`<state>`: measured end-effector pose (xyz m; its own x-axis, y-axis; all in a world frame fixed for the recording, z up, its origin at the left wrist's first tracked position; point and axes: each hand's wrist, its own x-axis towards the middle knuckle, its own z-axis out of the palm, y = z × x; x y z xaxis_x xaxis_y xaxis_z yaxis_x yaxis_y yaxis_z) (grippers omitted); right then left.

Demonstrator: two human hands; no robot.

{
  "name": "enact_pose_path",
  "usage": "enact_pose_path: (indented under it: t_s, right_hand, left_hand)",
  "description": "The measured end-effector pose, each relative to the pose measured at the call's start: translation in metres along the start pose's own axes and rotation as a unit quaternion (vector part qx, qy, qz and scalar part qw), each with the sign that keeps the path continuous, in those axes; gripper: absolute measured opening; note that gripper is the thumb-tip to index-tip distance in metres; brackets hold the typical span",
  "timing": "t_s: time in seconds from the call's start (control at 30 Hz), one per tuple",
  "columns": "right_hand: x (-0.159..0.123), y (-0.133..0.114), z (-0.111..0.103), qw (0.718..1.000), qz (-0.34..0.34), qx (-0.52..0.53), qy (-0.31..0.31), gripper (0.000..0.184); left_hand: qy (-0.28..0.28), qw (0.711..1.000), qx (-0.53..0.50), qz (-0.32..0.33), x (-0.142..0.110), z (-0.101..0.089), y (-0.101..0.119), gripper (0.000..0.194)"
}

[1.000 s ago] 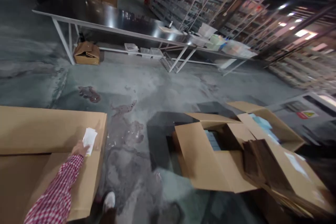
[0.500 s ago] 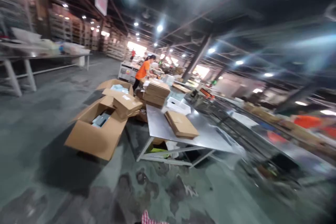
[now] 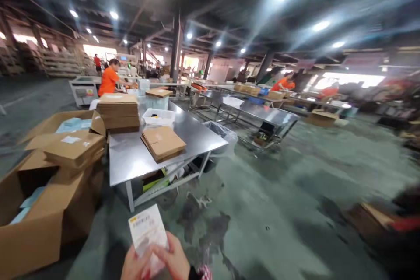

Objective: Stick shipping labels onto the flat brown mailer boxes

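Low in the view, my left hand (image 3: 133, 267) and my right hand (image 3: 170, 256) together hold a white printed paper slip (image 3: 147, 234) with a small yellow mark at one corner. A red-checked cuff (image 3: 205, 273) shows at my right wrist. Ahead and to the left stands a steel table (image 3: 193, 138), apart from my hands. It bears a folded cardboard stack (image 3: 162, 142) and a taller pile of flat cartons (image 3: 118, 111). An open cardboard box (image 3: 42, 214) with pale blue contents sits nearest my hands on the left.
A white plastic tray (image 3: 159, 117) stands on the steel table. A person in an orange shirt (image 3: 109, 81) works beyond it. More steel tables (image 3: 256, 111) and workers in orange stand to the right. Concrete floor, stained in patches, spreads ahead and right.
The view has swung up from the floor and cartons to the wider hall. The white paper, held by one hand over a carton earlier, is now raised before me in both hands.
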<state>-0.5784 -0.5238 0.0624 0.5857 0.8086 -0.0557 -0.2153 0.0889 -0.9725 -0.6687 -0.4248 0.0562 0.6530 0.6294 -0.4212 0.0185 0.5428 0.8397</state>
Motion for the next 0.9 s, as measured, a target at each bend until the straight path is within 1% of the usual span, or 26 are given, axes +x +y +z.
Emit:
enact_pose_path:
  t_s: [0.07, 0.1, 0.17, 0.23, 0.33, 0.43, 0.57, 0.67, 0.8, 0.9]
  right_hand:
    - [0.011, -0.015, -0.020, 0.999, -0.002, 0.033, 0.024, 0.051]
    - [0.020, -0.021, -0.030, 0.998, 0.002, 0.052, 0.019, 0.050]
    - [0.041, -0.031, -0.050, 0.996, 0.019, 0.090, 0.008, 0.048]
    - [0.067, -0.035, -0.071, 0.994, 0.031, 0.106, 0.003, 0.047]
    - [0.118, -0.035, -0.102, 0.994, 0.044, 0.097, 0.028, 0.043]
    - [0.182, -0.037, -0.126, 0.995, 0.038, 0.061, 0.063, 0.038]
    - [0.272, -0.049, -0.149, 0.997, 0.017, 0.023, 0.077, 0.032]
    - [0.330, -0.061, -0.169, 0.997, 0.013, 0.032, 0.074, 0.036]
    - [0.388, -0.074, -0.202, 0.994, -0.011, 0.022, 0.107, 0.055]
    - [0.427, -0.077, -0.232, 0.994, -0.015, -0.003, 0.112, 0.060]
  left_hand:
    - [-0.010, 0.999, -0.042, -0.024, 0.017, 0.030, 0.001, 0.048]
    - [-0.021, 0.998, -0.055, -0.033, 0.026, 0.041, 0.006, 0.048]
    - [-0.047, 0.995, -0.074, -0.048, 0.046, 0.059, 0.021, 0.049]
    - [-0.067, 0.992, -0.092, -0.055, 0.072, 0.073, 0.037, 0.051]
    - [-0.077, 0.989, -0.110, -0.057, 0.123, 0.088, 0.051, 0.046]
    - [-0.075, 0.990, -0.112, -0.051, 0.185, 0.100, 0.061, 0.038]
    - [-0.043, 0.989, -0.142, -0.026, 0.261, 0.124, 0.088, 0.036]
    - [-0.017, 0.984, -0.174, -0.045, 0.310, 0.149, 0.113, 0.037]
    - [0.021, 0.982, -0.175, -0.062, 0.365, 0.183, 0.136, 0.039]
    - [0.042, 0.981, -0.172, -0.075, 0.401, 0.209, 0.144, 0.039]
